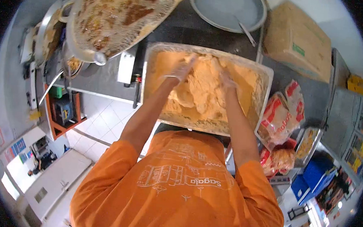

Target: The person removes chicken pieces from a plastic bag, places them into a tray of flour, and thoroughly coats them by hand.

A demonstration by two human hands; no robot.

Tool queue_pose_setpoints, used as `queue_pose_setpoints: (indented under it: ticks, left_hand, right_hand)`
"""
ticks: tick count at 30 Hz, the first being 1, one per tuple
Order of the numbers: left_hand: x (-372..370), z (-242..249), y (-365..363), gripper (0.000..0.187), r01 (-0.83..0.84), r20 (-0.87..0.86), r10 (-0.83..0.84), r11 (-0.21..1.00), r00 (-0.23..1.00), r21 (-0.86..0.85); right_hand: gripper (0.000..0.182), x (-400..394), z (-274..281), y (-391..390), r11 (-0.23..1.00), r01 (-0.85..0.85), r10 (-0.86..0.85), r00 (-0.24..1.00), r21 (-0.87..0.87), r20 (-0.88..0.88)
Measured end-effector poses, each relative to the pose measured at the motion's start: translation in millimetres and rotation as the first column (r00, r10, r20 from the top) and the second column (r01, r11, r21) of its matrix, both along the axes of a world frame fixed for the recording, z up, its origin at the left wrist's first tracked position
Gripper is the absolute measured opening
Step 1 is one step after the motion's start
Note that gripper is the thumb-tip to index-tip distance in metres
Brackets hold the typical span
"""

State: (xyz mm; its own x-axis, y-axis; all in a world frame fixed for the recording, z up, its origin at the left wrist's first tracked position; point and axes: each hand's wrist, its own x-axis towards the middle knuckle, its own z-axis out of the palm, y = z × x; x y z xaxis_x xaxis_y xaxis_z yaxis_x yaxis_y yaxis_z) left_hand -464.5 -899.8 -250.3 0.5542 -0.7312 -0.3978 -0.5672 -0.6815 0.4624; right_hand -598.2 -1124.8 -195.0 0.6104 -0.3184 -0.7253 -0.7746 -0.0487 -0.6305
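Observation:
A rectangular metal tray (269, 83) in front of me holds loose orange breading flour (245, 86). Flour-coated pieces (206, 84), perhaps chicken, are heaped in its middle. My left hand (179, 73) is in the tray at the left side of the heap, and my right hand (227, 80) is at its right side. Both seem to wear thin clear plastic gloves. The fingers are smeared by motion and partly lost among the coated pieces, so their grip does not show.
A large pan of bubbling oil (116, 16) stands at upper left. Behind the tray is a round metal bowl of cloudy liquid (227, 10) with a metal utensil handle (246, 33). To the right are a cardboard box (298, 41), printed plastic bags (283, 117) and a small food tray (308, 144).

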Motion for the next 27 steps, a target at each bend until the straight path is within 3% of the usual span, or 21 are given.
queue_pose_setpoints:
  ticks: [3,6,8,10,13,14,17,19,21,22,23,27]
  left_hand:
    - [10,-18,13,0.060,-0.035,-0.309,-0.042,0.970,0.950,-0.239]
    - [-15,124,18,0.046,-0.175,-0.287,0.110,0.961,0.952,-0.212]
    - [-23,184,28,0.058,-0.330,-0.181,0.296,0.922,0.938,-0.200]
    - [-22,166,41,0.070,-0.463,-0.254,0.420,0.875,0.871,-0.141]
    - [-39,61,41,0.087,-0.359,-0.324,0.364,0.930,0.873,0.080]
    - [-44,47,30,0.092,-0.333,-0.387,0.350,0.936,0.853,0.111]
    - [-44,126,-21,0.083,-0.346,-0.569,0.419,0.907,0.707,0.238]
    - [-47,128,-27,0.077,-0.385,-0.597,0.419,0.903,0.684,0.192]
    - [-49,98,-17,0.075,-0.381,-0.569,0.298,0.924,0.766,-0.029]
    - [-49,66,-3,0.074,-0.139,-0.483,0.105,0.990,0.869,-0.037]
    - [-48,58,14,0.073,-0.074,-0.438,0.043,0.996,0.898,-0.054]
    - [-47,106,67,0.069,-0.260,-0.393,0.254,0.965,0.884,0.039]
  right_hand:
    - [0.071,-15,17,-8,0.993,-0.079,0.075,0.996,0.083,0.053]
    - [0.071,-79,35,-35,0.992,-0.121,0.120,0.992,0.033,0.046]
    - [0.071,-122,35,-56,0.991,-0.128,0.128,0.992,-0.048,-0.015]
    - [0.072,-145,6,-63,0.986,-0.105,0.088,0.988,-0.128,-0.128]
    - [0.072,-161,-29,-24,0.993,-0.008,-0.011,0.987,-0.117,-0.162]
    - [0.072,-154,-33,-7,0.995,0.022,-0.035,0.990,-0.094,-0.140]
    - [0.072,-118,-22,28,0.995,0.097,-0.096,0.992,0.006,-0.082]
    - [0.073,-104,-1,31,0.996,0.088,-0.087,0.995,0.018,-0.041]
    - [0.073,-109,24,16,0.997,0.075,-0.074,0.997,-0.011,0.012]
    - [0.073,-116,35,2,0.997,0.072,-0.071,0.997,-0.040,0.026]
    - [0.073,-122,42,-8,0.996,0.063,-0.061,0.998,-0.063,0.033]
    - [0.074,-138,31,-46,0.984,0.026,-0.037,0.997,-0.174,-0.064]
